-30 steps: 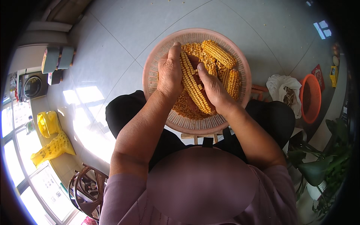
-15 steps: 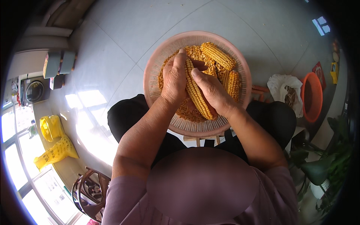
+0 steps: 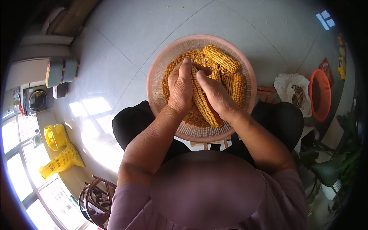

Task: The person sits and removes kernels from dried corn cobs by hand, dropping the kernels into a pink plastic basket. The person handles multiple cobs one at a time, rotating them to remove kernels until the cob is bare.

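A yellow corn cob (image 3: 204, 104), still bearing rows of kernels, lies slantwise between my two hands over a pink plastic basket (image 3: 158, 117). My left hand (image 3: 181, 85) is wrapped round its far left side, thumb pointing away from me. On the right side my right hand (image 3: 217, 94) closes round the same cob, its thumb pressed near the far end. Loose kernels (image 3: 194, 55) cover the basket's bottom. Another whole cob (image 3: 221, 59) rests at the basket's far right, and more cobs (image 3: 238, 89) lie just right of my right hand. Both palms' undersides are hidden.
The basket sits between my knees, above a wooden stool (image 3: 206, 146). To the right are a white plastic bag (image 3: 285, 85) and an orange basket (image 3: 325, 96) on the tiled floor. Yellow bags (image 3: 63, 163) lie at the left, a dark wooden chair (image 3: 96, 199) nearer, a plant (image 3: 326, 170) near right.
Both hands stay closed on the same cob, which has shifted only slightly. The whole view has moved a little, so the basket appears slightly lower.
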{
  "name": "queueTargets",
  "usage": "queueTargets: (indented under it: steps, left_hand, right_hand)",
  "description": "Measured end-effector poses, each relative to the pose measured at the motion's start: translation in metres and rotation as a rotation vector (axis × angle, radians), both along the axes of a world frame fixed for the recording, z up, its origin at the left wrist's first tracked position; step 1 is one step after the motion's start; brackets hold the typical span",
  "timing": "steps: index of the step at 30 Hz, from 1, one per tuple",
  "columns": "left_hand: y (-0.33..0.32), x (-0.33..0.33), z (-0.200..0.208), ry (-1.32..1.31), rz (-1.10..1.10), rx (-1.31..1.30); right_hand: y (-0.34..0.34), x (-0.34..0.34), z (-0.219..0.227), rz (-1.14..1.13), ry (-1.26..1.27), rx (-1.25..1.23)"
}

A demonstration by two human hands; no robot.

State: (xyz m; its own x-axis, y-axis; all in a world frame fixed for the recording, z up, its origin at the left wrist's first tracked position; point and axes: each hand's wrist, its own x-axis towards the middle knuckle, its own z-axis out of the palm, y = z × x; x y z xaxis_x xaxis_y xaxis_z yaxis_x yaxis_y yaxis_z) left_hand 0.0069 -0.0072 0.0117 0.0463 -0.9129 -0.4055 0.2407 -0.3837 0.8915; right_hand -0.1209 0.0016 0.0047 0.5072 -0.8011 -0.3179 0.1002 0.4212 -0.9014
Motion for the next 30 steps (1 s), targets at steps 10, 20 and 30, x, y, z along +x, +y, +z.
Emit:
queueTargets:
  steps: [10,20,30]
  left_hand:
    - [0.000,0.003,-0.002,0.094,-0.033,-0.011]
    - [0.009,-0.008,0.004,-0.133,-0.069,-0.079]
    - [0.014,-0.004,-0.007,-0.122,-0.111,-0.150]
  right_hand:
    - [0.002,0.002,-0.021,-0.059,-0.105,-0.032]
    - [0.001,-0.001,-0.016,-0.116,-0.099,0.078]
    - [-0.001,-0.001,0.005,-0.129,-0.051,0.232]
